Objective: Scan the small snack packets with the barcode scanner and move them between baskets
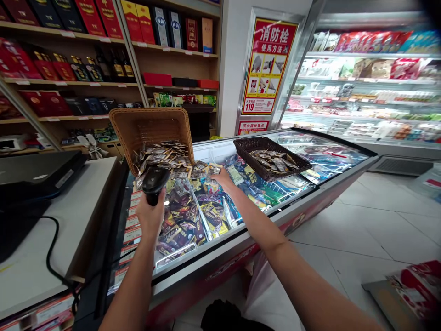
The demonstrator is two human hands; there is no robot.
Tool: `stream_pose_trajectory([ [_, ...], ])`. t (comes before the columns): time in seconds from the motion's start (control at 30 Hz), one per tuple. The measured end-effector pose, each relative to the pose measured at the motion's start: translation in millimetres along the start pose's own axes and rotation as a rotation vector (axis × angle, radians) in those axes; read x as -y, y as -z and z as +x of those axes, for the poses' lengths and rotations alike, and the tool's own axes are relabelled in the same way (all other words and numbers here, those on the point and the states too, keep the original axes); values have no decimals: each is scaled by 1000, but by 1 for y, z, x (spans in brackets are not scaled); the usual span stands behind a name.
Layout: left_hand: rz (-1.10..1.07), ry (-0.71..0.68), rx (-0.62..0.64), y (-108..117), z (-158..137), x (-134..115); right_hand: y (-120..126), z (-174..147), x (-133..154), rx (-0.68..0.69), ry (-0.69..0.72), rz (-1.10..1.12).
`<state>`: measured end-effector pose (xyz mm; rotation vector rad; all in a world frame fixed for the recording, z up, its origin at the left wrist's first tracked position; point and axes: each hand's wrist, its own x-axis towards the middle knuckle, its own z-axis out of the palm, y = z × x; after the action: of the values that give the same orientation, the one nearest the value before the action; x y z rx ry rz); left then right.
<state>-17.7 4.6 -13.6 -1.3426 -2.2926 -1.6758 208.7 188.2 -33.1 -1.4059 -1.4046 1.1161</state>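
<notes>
My left hand (151, 217) is wrapped round the handle of a black barcode scanner (155, 180), its head raised over the chest freezer's glass lid. A tan wicker basket (151, 120) lies tipped toward me behind it, with small packets (167, 154) spilling from its mouth onto the glass. At the edge of that spill, my right hand (223, 178) pinches a small flat packet (214, 170) between its fingers. To the right of this hand, a dark brown woven tray (246, 154) holds more packets (274, 161).
Wrapped ice creams (215, 218) fill the freezer (237, 241) beneath the glass. A counter (93, 193) with a black device (37, 170) and cable stands at left. Shelves of boxes and bottles (119, 64) rise behind. A refrigerated display (372, 82) is at right, above the tiled floor (358, 220).
</notes>
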Motion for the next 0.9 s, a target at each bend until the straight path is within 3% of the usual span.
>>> stream_pose_trajectory([
  [0.13,124,-103,182,-2,-8,-7,-9,3,-9,-19,-51,482],
  [0.33,186,-257,417,-6,-11,-10,-13,11,-10,-3,-105,842],
  [0.53,190,-256,507,-5,-11,-13,-11,12,-15,-35,-110,982],
  [0.9,203,-261,541,-4,-10,-12,-14,4,-10,-30,-159,1050],
])
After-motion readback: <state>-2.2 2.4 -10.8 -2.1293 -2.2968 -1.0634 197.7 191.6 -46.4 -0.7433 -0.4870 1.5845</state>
